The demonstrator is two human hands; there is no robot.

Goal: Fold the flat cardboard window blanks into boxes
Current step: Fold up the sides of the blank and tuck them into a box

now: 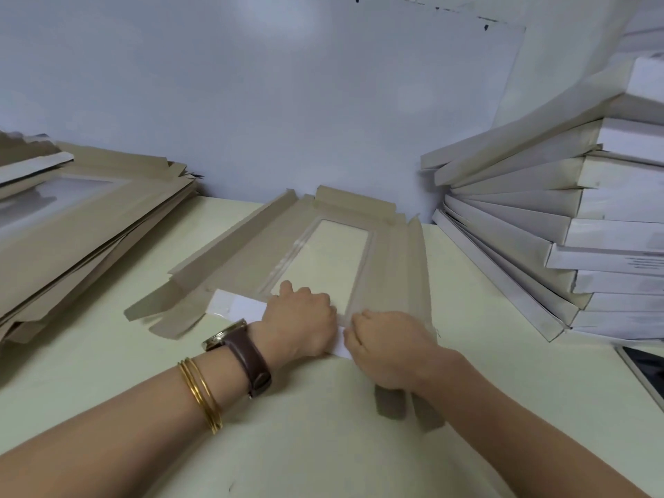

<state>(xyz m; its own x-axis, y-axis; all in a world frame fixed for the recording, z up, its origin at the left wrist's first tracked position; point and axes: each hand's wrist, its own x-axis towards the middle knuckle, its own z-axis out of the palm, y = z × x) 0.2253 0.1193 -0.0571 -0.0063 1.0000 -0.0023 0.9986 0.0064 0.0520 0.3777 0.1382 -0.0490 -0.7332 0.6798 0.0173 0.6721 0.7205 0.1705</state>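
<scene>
Fingers (287,287) of the left hand (300,318) and right hand (386,348) are curled over the blank's (323,253) white flap (233,305); the blank is laid at the table's (107,372) far edge.

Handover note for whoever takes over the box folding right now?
Left hand and right hand both grip the near flap of the blank, folding it up, white side showing.
The blank lies brown side up mid-table; its side and far flaps are only partly raised.
Flat blanks stack at left, finished boxes piled at right.
Left to do: finish this box, then the rest of the stack.
</scene>
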